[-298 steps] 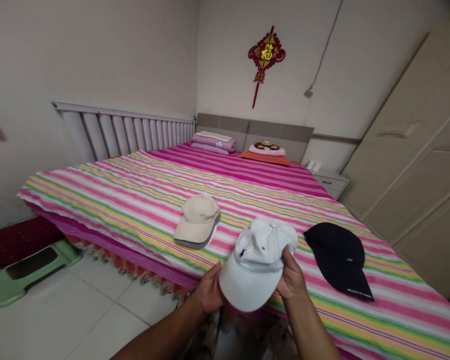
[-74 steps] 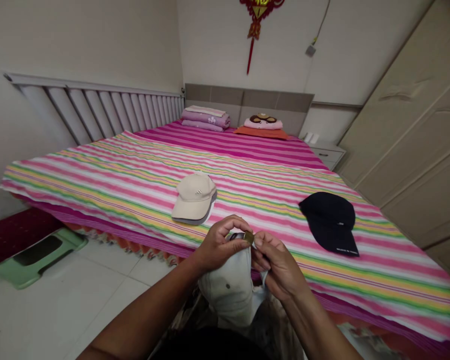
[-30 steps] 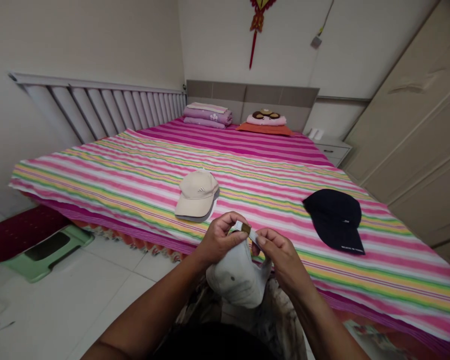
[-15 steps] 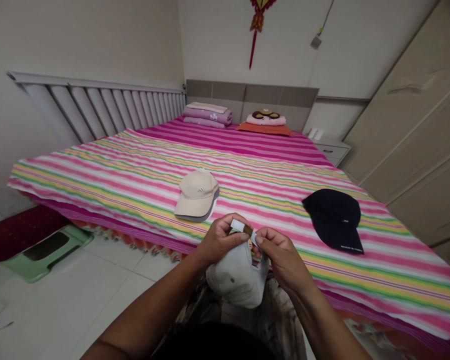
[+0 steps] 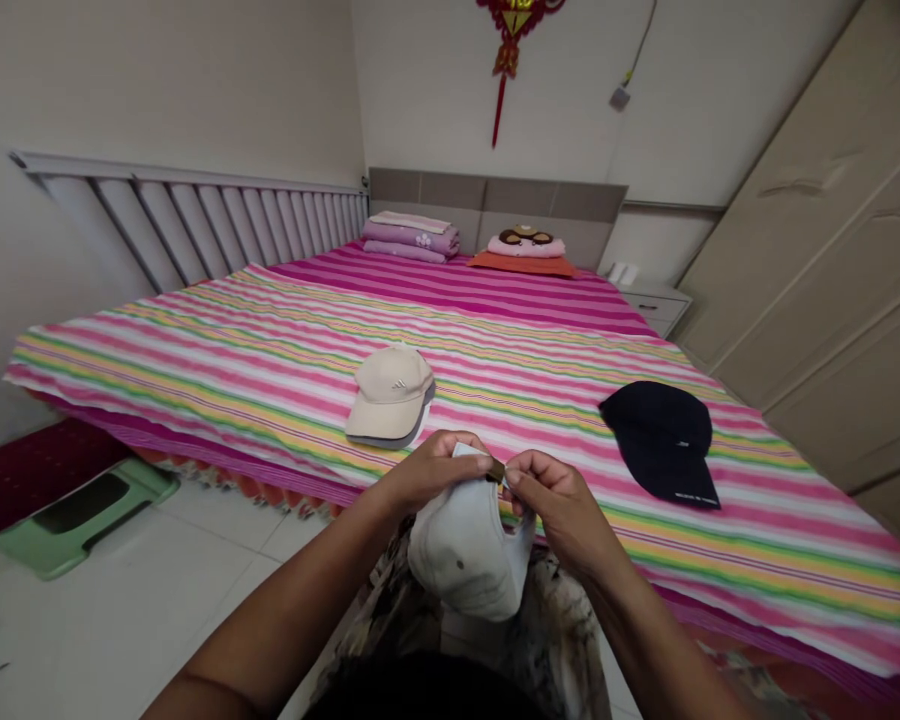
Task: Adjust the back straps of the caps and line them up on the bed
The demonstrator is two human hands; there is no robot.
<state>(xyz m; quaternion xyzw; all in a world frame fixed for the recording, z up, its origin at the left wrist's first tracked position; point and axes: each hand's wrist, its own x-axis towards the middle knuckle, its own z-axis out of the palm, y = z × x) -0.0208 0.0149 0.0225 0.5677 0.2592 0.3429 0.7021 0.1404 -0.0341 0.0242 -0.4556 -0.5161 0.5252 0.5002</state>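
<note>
A pale grey baseball cap hangs crown-down from my two hands, over my lap at the bed's front edge. My left hand pinches its back strap beside a brownish buckle. On the other side of that buckle, my right hand grips the strap between thumb and fingers. Beyond my left hand a beige cap lies on the striped sheet, brim toward me. Farther right lies a dark navy cap with small white lettering on its brim.
The bed has a striped cover. Folded purple bedding and an orange-and-pink stack rest by the headboard. A green stool stands on the floor at left. A wardrobe and a nightstand are at right.
My left fingers have moved along the strap toward the buckle, covering more of the strap's pale end. The camera view has shifted slightly. The two caps on the bed stay put.
</note>
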